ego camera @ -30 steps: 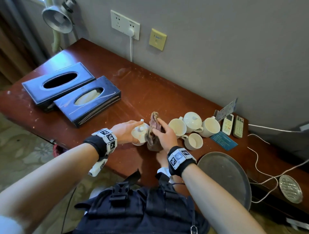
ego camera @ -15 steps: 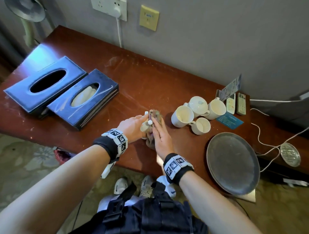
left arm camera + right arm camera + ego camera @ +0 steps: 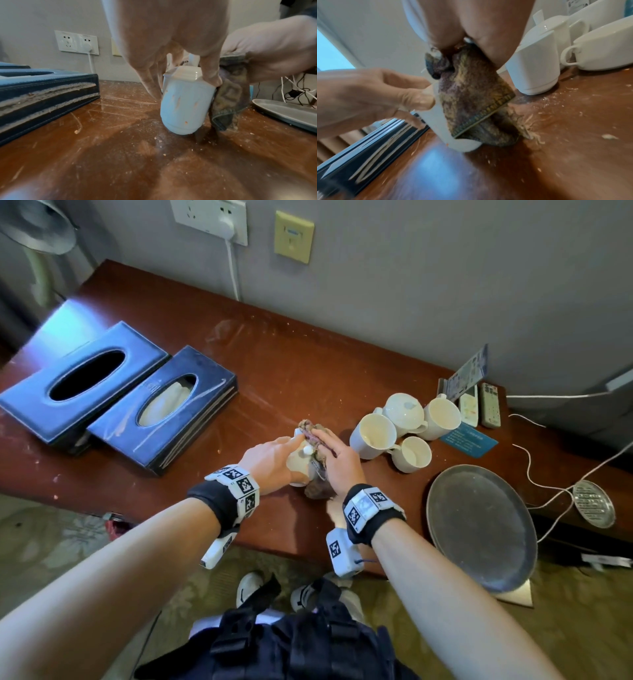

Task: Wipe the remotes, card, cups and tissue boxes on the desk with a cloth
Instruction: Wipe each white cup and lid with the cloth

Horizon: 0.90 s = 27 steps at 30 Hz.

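My left hand (image 3: 270, 460) grips a white lidded cup (image 3: 297, 462) from above, fingers curled over its lid (image 3: 181, 73). The cup (image 3: 185, 108) is tilted, its base edge on the desk. My right hand (image 3: 339, 463) holds a brown cloth (image 3: 317, 489) against the cup's right side, and the cloth (image 3: 471, 97) hangs down to the desk. More white cups (image 3: 376, 434) cluster to the right. Two remotes (image 3: 468, 405) and a blue card (image 3: 469, 440) lie beyond them. Two dark blue tissue boxes (image 3: 164, 409) sit at the left.
A round grey tray (image 3: 479, 525) overhangs the desk's front edge on the right, near a small metal dish (image 3: 592, 503) and white cables (image 3: 534, 481). A leaflet (image 3: 469, 371) leans on the wall. Dust and crumbs cover the desk (image 3: 120, 135).
My left hand has shifted over the top of the cup and tipped it. My right hand has slid the cloth along the cup's side.
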{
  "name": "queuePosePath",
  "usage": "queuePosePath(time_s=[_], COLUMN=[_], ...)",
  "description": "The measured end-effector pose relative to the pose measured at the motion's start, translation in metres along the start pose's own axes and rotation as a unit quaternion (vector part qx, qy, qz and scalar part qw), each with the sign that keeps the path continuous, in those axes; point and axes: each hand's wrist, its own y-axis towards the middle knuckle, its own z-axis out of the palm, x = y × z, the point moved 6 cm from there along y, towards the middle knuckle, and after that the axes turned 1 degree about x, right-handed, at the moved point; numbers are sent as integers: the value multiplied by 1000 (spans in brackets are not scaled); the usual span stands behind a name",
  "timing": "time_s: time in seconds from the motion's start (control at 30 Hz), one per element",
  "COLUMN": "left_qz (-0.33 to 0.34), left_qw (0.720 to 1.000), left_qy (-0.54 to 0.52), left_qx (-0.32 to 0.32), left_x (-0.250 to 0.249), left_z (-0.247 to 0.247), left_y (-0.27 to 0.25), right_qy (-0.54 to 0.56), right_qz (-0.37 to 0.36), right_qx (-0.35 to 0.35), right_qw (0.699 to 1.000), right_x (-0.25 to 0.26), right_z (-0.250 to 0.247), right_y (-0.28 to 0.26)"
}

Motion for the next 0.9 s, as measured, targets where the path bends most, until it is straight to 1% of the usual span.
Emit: queuePosePath(time_s=[0.13, 0.2, 0.3, 0.4, 0.47, 0.53, 0.6, 0.63, 0.7, 0.73, 0.8, 0.83, 0.9], left_qz=[-12, -11, -1, -8, -11, -21, -32, -36, -44, -42, -12, 14, 66], left_qw=[1000, 1000, 999, 999, 999, 1000, 998, 996, 995, 995, 996, 997, 994], left_qy=[-4, -27, -44, -42, -28, 5, 56, 78, 90, 84, 74, 74, 89], left_qx=[2, 6, 9, 15, 14, 10, -6, -11, -22, -29, -41, -34, 7], left_x=[-3, -2, 0, 0, -2, -7, -13, -15, -15, -13, -10, -11, -16], left_z=[-2, -1, 1, 0, -3, -6, -10, -10, -9, -8, -10, -11, -13], left_y=[-2, -2, 0, -1, -4, -6, -6, -7, -7, -8, -7, -7, -5], right_qy=[-42, -37, -7, 19, 47, 23, -39, -59, -61, -55, -63, -71, -80], right_qz=[-43, -54, -11, 34, 55, 72, 66, 62, 55, 53, 54, 50, 45], right_qx=[-33, -36, -30, -47, -42, -23, -16, -29, -65, -79, -83, -77, -61], right_qw=[998, 997, 999, 998, 996, 997, 997, 996, 995, 994, 993, 993, 994], right_x=[-4, -7, -7, -4, 0, 4, 11, 12, 13, 10, 2, -2, -7], right_z=[-6, -7, -8, -9, -7, -8, -14, -21, -39, -47, -56, -58, -56], right_y=[-46, -57, -40, -15, -3, 3, 6, 6, 4, 3, -2, -5, -9])
